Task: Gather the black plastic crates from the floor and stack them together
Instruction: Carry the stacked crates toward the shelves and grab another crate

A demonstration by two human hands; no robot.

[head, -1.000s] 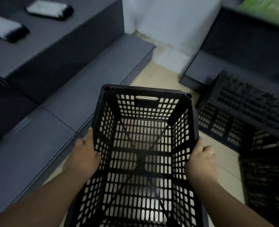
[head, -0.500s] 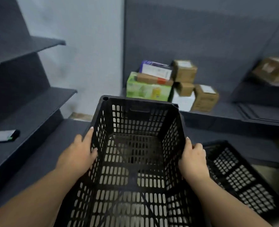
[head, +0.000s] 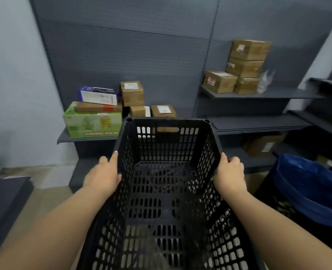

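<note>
I hold a black perforated plastic crate (head: pixel 167 191) in front of me, open side up, lifted off the floor. My left hand (head: pixel 102 175) grips its left rim and my right hand (head: pixel 230 174) grips its right rim. The crate is empty. Another dark crate (head: pixel 274 201) stands low at the right, mostly hidden under a blue plastic bag (head: pixel 313 190).
Dark grey shelving (head: pixel 258 94) lines the wall ahead, carrying cardboard boxes (head: pixel 244 61) and a green carton (head: pixel 93 121). More boxes sit on the lower shelf (head: pixel 262 145). A dark shelf base (head: pixel 3 195) juts in at the lower left. Beige floor (head: pixel 40 191) shows between.
My view has swung up and to the right, from the floor to the shelving wall. The crate stays in both hands and has risen. The crates seen on the floor have left the view.
</note>
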